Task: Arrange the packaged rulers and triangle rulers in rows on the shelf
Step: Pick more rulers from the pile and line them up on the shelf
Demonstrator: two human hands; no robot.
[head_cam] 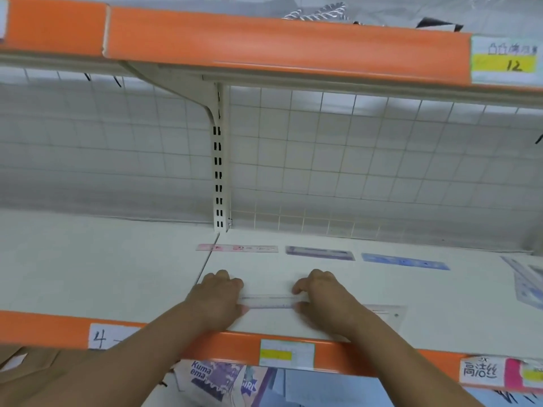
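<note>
A clear ruler point(269, 301) lies flat on the white shelf point(117, 274), near the front edge and parallel to it; the left hand point(219, 295) grips its left end, fingers curled over the far side and thumb on the near edge; the right hand point(320, 295) pinches its right end between forefinger and thumb, the other fingers curled. At 3 o'clock from the right hand a clear flat packet point(388, 311) lies on the shelf, partly hidden by the wrist; what it holds cannot be told.

Toward the back of the shelf three packaged rulers lie end to end in a row with gaps between them; a pink ruler point(238, 248) at 11 o'clock from the clear one, a purple ruler point(320, 254) at 1 o'clock, a blue ruler point(405, 261) at 2 o'clock. A triangle ruler point(526, 280) in its packet lies at 3 o'clock, at the frame's right edge and well apart from the hands.

An orange strip point(235, 345) runs along the shelf front at 6 o'clock, with a white and yellow label point(286, 353) on it; printed packets point(211, 377) show below it. A wire grid point(352, 157) and a slotted post point(219, 171) back the shelf at 12 o'clock; an upper shelf point(264, 36) with an orange front hangs above.
</note>
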